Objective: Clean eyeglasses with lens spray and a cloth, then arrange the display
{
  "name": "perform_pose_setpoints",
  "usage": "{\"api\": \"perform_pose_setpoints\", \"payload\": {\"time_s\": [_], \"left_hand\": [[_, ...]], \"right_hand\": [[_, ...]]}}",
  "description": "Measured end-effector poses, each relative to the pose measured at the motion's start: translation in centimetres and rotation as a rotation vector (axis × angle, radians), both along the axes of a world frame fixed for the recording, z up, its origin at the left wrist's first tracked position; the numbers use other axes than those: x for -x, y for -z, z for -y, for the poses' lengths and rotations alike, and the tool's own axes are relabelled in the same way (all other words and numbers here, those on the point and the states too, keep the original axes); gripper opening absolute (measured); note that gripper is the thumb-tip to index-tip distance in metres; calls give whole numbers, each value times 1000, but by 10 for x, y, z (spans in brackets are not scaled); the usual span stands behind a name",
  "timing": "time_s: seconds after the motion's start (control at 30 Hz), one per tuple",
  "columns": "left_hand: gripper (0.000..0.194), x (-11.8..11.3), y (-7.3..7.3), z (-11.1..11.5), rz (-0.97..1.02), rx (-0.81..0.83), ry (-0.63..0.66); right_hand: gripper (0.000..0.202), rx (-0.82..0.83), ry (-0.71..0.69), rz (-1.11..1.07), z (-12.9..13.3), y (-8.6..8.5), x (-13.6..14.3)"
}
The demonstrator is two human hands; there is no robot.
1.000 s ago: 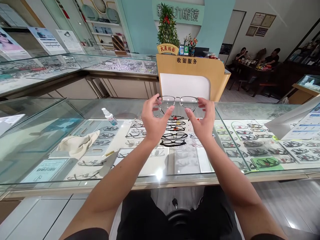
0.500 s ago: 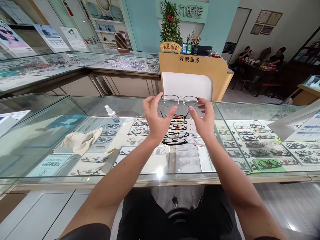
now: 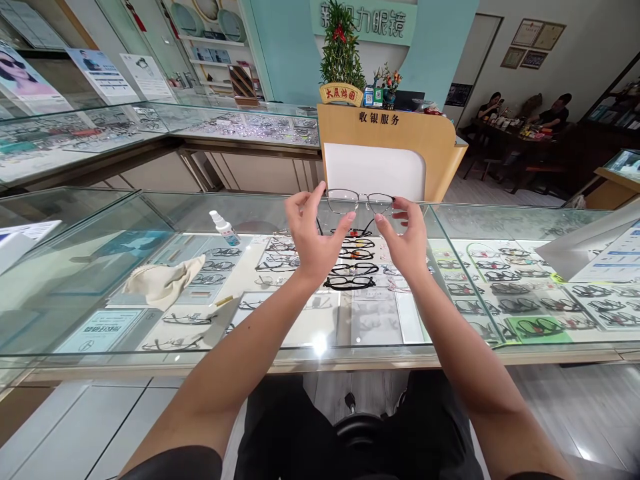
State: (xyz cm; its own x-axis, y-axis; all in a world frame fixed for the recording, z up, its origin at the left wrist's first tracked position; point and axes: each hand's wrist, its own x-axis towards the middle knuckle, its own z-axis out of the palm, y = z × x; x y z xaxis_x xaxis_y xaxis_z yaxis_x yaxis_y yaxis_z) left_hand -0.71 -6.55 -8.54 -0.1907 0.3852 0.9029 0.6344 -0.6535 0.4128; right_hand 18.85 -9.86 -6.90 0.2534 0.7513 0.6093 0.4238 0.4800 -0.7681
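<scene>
A pair of eyeglasses (image 3: pixel 361 195) with thin metal rims and clear lenses is held up above the glass counter, lenses facing away from me and temples pointing back towards me. My left hand (image 3: pixel 314 230) grips its left end between thumb and fingers. At the other end, my right hand (image 3: pixel 406 233) pinches the frame by the hinge. Beneath the hands, under the glass, lies a column of dark-framed glasses (image 3: pixel 350 283). Parts of the temples are hidden behind my fingers.
On the glass counter (image 3: pixel 300 339), a white spray bottle (image 3: pixel 225 228) stands to the left, near a crumpled cream cloth (image 3: pixel 163 283). A white sign stand (image 3: pixel 600 250) is at the right. A wooden cashier desk (image 3: pixel 385 130) stands beyond. Two people (image 3: pixel 555 113) sit at a far table.
The eyeglasses have tilted slightly and shifted a little to the left. My right hand has moved slightly left with them; my left hand stays nearly in place.
</scene>
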Motion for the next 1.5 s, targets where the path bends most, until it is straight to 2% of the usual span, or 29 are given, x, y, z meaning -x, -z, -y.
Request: {"api": "perform_pose_setpoints", "payload": {"time_s": [0.2, 0.33, 0.57, 0.8, 1.2, 1.37, 1.5], "left_hand": [[71, 0, 2, -2, 10, -51, 11], [77, 0, 1, -2, 37, -3, 25], [67, -2, 0, -2, 102, 59, 129], [65, -3, 3, -5, 154, 112, 169], [63, -3, 5, -6, 163, 122, 176], [68, 0, 5, -8, 107, 69, 129], [70, 2, 4, -9, 62, 20, 116]], "right_hand": [[51, -16, 12, 2, 0, 1, 0], [50, -36, 24, 17, -1, 3, 0], [51, -193, 129, 83, -3, 5, 0], [52, -238, 160, 126, -2, 4, -1], [54, -226, 159, 133, -2, 4, -2], [55, -148, 104, 131, -6, 7, -4], [55, -150, 84, 136, -7, 8, -5]]}}
